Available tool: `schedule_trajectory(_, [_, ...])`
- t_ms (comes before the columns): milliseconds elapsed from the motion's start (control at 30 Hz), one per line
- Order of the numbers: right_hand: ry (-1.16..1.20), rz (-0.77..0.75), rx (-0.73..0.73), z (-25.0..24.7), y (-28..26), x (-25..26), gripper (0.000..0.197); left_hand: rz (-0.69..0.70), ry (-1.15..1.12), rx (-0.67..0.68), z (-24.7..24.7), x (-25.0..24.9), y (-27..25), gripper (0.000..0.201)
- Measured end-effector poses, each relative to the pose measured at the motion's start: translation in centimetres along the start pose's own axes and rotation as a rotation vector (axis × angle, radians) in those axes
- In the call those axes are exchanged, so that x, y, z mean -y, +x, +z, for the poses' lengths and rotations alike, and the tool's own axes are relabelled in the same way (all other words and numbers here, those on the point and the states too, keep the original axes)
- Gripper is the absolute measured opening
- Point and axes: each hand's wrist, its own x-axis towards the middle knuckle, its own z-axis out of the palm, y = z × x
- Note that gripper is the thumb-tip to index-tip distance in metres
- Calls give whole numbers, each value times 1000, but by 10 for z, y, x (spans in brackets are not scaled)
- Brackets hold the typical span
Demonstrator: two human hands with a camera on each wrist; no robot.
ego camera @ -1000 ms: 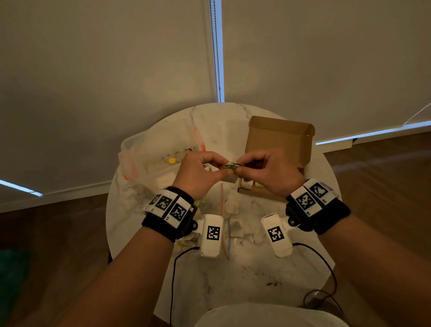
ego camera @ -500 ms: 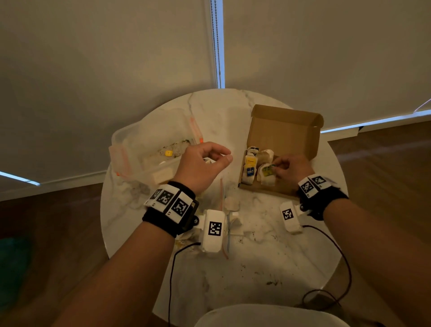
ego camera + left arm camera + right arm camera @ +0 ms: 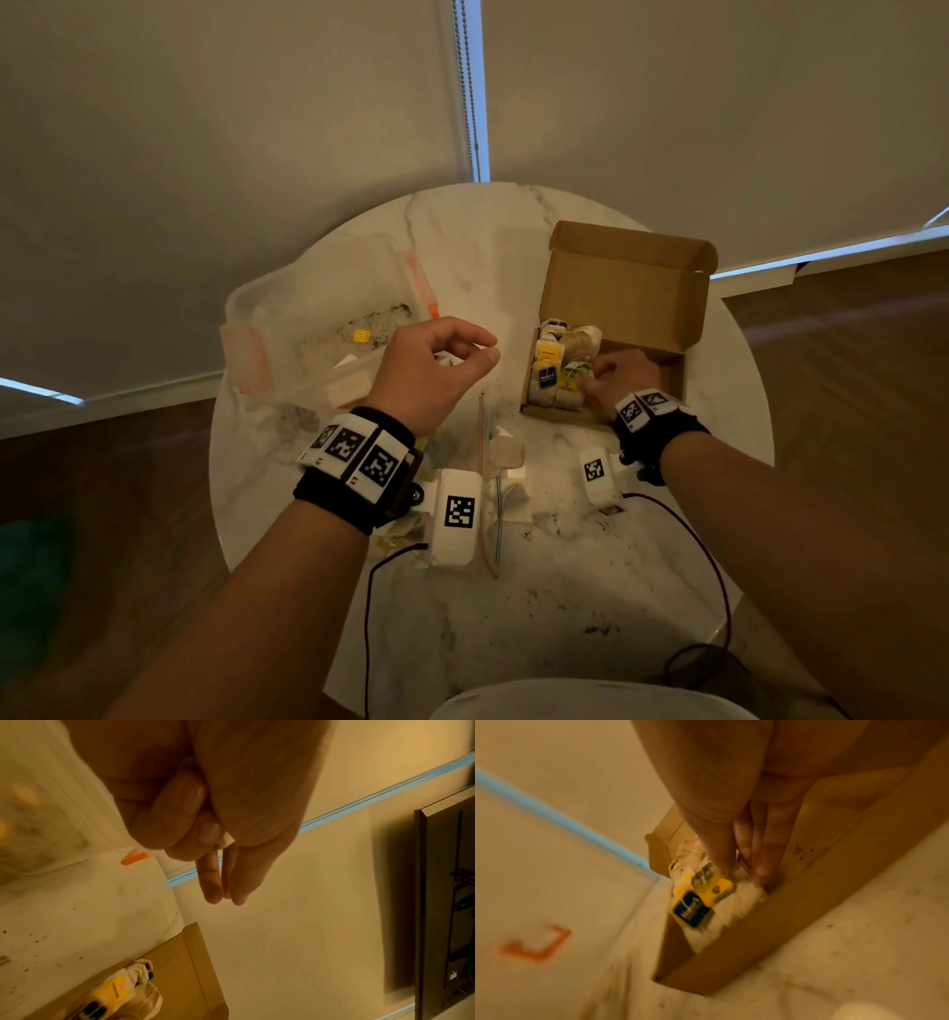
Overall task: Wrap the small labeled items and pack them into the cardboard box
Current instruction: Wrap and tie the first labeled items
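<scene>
Where the right hand (image 3: 613, 377) presses, labels (image 3: 548, 379) read illegibly blurred.

Marble table (image 3: 462, 231): cardboard box (image 3: 624, 288), plastic tub (image 3: 318, 293).

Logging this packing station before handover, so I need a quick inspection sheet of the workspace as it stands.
Surface: round marble table, speckled with dark crumbs.
Job's things: open cardboard box; wrapped labeled items packed at its left end.
Clutter: clear plastic container with orange clips; loose wrappers and thin strings at table centre.
Grippers: left hand raised, fingers curled, a pale scrap peeking from the fist; right hand inside the box, fingertips on an item.
Cables: black cable from each wrist camera.
Surroundings: drawn blinds, wooden floor.
</scene>
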Motion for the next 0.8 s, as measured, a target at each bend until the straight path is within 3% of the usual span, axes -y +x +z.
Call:
schedule_trajectory(133, [-143, 67, -59, -2, 2, -5, 38, -15, -15, -12, -2, 0, 2, 8])
schedule_trajectory(367, [-180, -70, 39, -2, -2, 0, 22, -64, -88, -30, -3, -2, 0, 6])
schedule_trajectory(500, [-163, -82, -22, -14, -10, 2, 25, -290, -359, -15, -6, -6, -3, 17])
schedule_trajectory(600, [-57, -261, -102, -26, -31, 18, 28, -426, -651, 25, -9, -13, -8, 22])
schedule_trajectory(733, [86, -596, -31, -39, -89, 56, 21, -468, -839, 72, -11, -17, -20, 40])
schedule_trajectory(800, [74, -792, 0, -38, -117, 70, 29, -473, -884, 86, -12, -18, -25, 49])
